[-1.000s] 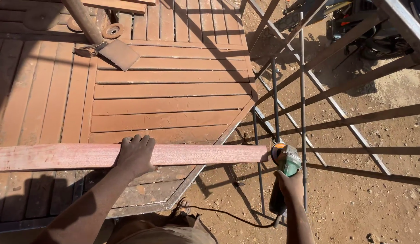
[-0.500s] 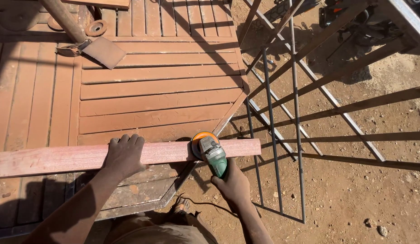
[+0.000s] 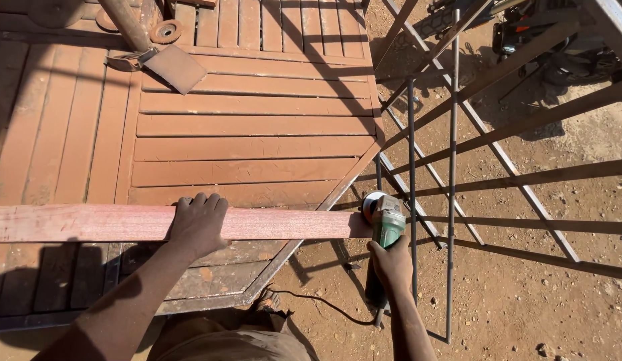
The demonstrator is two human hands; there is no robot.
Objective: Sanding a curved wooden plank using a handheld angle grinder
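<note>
A long reddish metal bar (image 3: 90, 223) lies across the near edge of a red-painted slatted metal panel (image 3: 251, 127). My left hand (image 3: 198, 224) presses flat on top of the bar near its middle. My right hand (image 3: 390, 262) grips a green angle grinder (image 3: 386, 220), whose disc sits at the bar's right end. The grinder's black cord (image 3: 317, 304) trails over the dirt below.
A bare steel frame of thin bars (image 3: 451, 167) stands to the right over sandy ground. A flat metal plate with a clamp (image 3: 170, 65) and a worn grinding disc (image 3: 166, 31) rest at the panel's far side. Machinery (image 3: 551, 40) sits at top right.
The grinder was on the bar's right end, slid left along the bar toward my left hand, and is now back at the right end. My left hand has stayed on the bar.
</note>
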